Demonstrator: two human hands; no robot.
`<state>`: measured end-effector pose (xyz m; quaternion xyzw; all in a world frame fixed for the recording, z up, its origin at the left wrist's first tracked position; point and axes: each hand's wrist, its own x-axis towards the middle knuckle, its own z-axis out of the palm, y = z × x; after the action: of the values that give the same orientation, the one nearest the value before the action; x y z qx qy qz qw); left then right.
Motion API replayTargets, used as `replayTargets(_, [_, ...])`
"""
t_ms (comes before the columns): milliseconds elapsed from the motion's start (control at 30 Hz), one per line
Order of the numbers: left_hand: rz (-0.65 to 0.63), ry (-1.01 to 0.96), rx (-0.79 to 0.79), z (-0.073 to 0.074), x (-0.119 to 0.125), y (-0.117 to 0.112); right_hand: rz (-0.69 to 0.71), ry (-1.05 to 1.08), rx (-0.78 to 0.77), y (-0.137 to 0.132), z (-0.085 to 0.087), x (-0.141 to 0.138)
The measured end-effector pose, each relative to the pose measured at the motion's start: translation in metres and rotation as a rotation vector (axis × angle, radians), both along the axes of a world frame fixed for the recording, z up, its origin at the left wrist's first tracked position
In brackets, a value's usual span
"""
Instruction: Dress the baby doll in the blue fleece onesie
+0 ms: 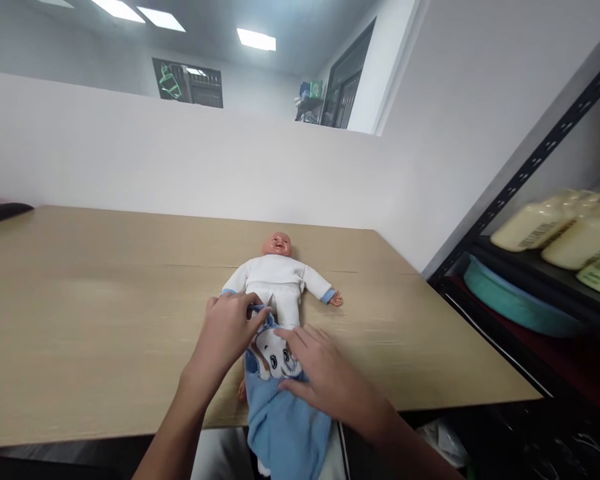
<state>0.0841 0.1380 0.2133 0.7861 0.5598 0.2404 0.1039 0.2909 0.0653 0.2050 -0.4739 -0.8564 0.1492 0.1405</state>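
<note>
A baby doll (279, 245) lies on its back on the table, head toward the wall, in a white top (274, 269) and white trousers (290, 307) with blue cuffs at the wrists. Over its lower legs lies a soft blue garment (285, 417) with a white cartoon animal face on it, hanging past the table's front edge. My left hand (234, 325) is closed in a pinch on the garment's upper edge, near the doll's legs. Lying on the animal face, my right hand (317, 370) has its thumb and fingers apart. One doll foot shows beside the garment; the other is hidden.
The wooden table (120, 320) meets a white partition (180, 160) at the back. To the right, a black metal shelf holds cream-coloured bottles (540, 223) and a turquoise basin (515, 300). A clear plastic bag (445, 440) sits below the table's right side.
</note>
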Motion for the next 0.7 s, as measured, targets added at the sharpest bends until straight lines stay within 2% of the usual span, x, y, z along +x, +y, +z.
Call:
replayTargets(100, [0.122,0.075,0.103,-0.015,0.001,0.009,0.008,-0.018,0.013,0.031,-0.011,0.005])
replayTargets(167, [0.122,0.011,0.137,-0.025,-0.004,0.011,0.039,-0.007,0.01,0.047,-0.017,0.011])
replayTargets(233, [-0.021,-0.115,0.112,-0.031,-0.012,0.009,0.062,0.01,-0.011,0.058,-0.023,0.015])
replayTargets(333, [-0.315,-0.226,-0.061,-0.036,-0.027,0.004,0.041,0.016,-0.043,0.065,-0.032,0.016])
replayTargets(433, [-0.412,-0.215,-0.246,-0.042,-0.038,0.002,-0.057,0.01,-0.026,0.067,-0.036,0.016])
replayTargets(500, [-0.412,-0.215,-0.279,-0.044,-0.039,0.003,-0.069,0.025,-0.031,0.066,-0.03,0.017])
replayTargets(567, [-0.418,-0.235,-0.261,-0.042,-0.037,0.006,-0.004,0.106,-0.084,0.064,-0.019,0.02])
replayTargets(633, [-0.464,-0.267,-0.257,-0.035,-0.034,0.009,0.084,0.245,-0.186,0.061,-0.002,0.024])
replayTargets(700, [-0.554,-0.331,-0.297,-0.027,-0.032,0.012,0.104,0.355,-0.295,0.058,0.014,0.029])
